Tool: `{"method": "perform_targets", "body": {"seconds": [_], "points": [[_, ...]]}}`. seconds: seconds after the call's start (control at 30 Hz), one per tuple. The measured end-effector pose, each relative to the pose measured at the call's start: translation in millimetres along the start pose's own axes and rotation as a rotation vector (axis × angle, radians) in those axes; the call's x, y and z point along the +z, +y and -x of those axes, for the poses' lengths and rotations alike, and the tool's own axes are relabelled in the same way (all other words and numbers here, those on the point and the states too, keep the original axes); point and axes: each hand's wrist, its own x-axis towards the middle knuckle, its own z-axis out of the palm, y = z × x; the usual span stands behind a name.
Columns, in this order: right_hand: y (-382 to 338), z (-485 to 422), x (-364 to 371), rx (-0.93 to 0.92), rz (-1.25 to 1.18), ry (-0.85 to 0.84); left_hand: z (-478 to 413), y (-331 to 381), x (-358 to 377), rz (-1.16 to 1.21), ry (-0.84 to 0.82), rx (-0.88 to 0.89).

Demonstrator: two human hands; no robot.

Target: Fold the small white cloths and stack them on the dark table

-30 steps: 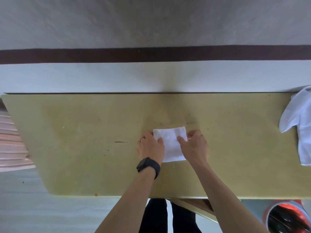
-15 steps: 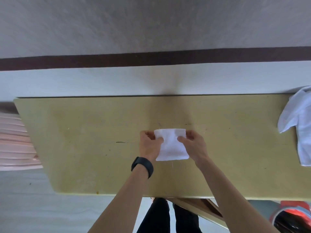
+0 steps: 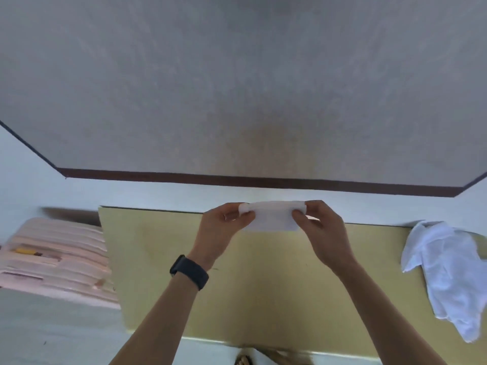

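Note:
A small folded white cloth (image 3: 272, 216) is held up in the air over the far edge of the yellow-green table (image 3: 276, 285). My left hand (image 3: 224, 227) pinches its left end and my right hand (image 3: 320, 230) pinches its right end, and the cloth is stretched between them. A loose heap of white cloths (image 3: 445, 270) lies at the table's right end. Beyond the yellow table spreads a large grey-brown surface (image 3: 237, 88) with a dark brown edge.
A pink slatted object (image 3: 55, 259) stands left of the table, with small items on it. A black watch (image 3: 189, 271) sits on my left wrist. The pale floor shows to the left and between the two tables.
Both hands have lifted the folded cloth off the yellow table and carried it up and away from me. The view has tilted upward, showing more of the far surface.

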Motion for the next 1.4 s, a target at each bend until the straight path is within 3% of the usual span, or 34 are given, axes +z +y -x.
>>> {"method": "perform_targets", "body": {"seconds": [0.17,0.33,0.5,0.87,1.17,1.4], "points": [[-83,27,-1,-0.194,-0.068,0.036,50,70,-32,0.092,0.030,0.175],[-127,70,20,-0.372,0.012,0.031,117,93,-46,-0.102,0.293,0.416],[-140,136,53,-0.483,0.042,-0.085,200,70,-63,-0.156,0.540,0.396],[-124,389,160,-0.381,-0.056,-0.766,489,-48,-152,0.084,1.067,0.034],[-144,689,257,-0.320,-0.013,-1.587,832,-128,-233,0.378,1.282,-0.120],[-138,945,315,-0.398,0.043,-1.860,1072,-198,-274,0.439,1.511,-0.191]]}}
